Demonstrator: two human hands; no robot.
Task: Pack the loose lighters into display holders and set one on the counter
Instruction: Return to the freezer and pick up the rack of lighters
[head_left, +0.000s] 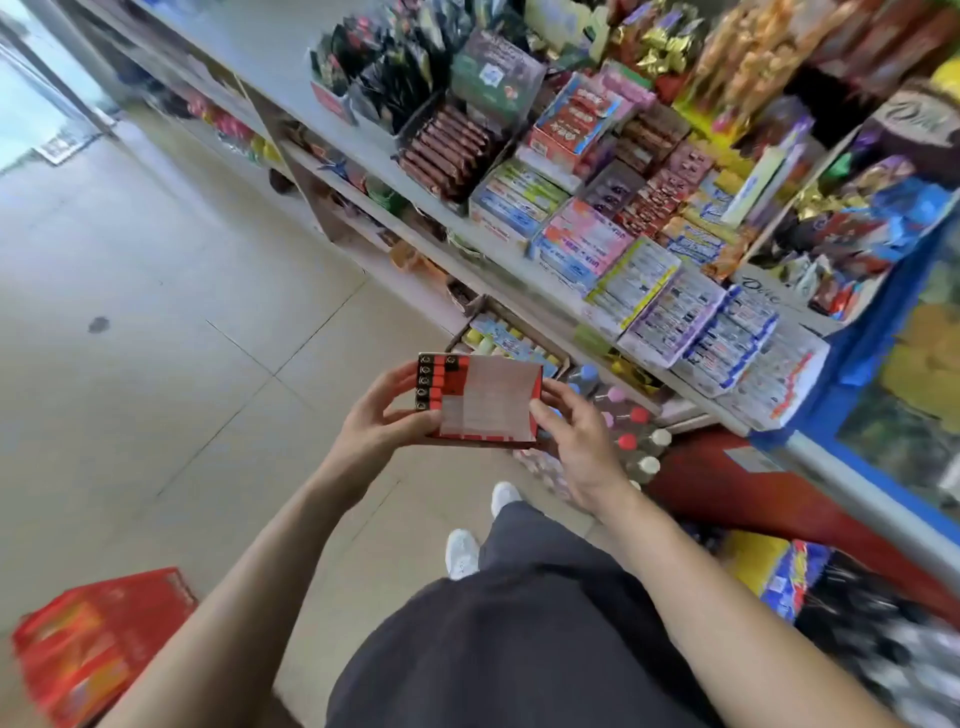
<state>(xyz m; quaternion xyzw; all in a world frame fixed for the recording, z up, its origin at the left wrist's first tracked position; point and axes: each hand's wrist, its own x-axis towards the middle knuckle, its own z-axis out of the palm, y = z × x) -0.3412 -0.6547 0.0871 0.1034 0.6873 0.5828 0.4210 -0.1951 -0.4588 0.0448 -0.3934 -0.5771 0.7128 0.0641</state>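
Red and black display holder is up in front of me, held in the air between both hands, out over the tile floor and not on any counter. Left hand has it by the left end, fingers curled over the top edge with the thumb pressed to the near side, so that hand is closed on it. Right hand cups the right end, fingers wrapped round the corner, also gripping. You can see a column of lighters slotted in at the left end, round tops facing out. A pale, shiny sheet covers most of the face; can't tell if it's a label or a flap. Shelves packed with candy and gum boxes run along my right, just past the holder. A red carton sits on the floor by my left elbow, pretty blurry.
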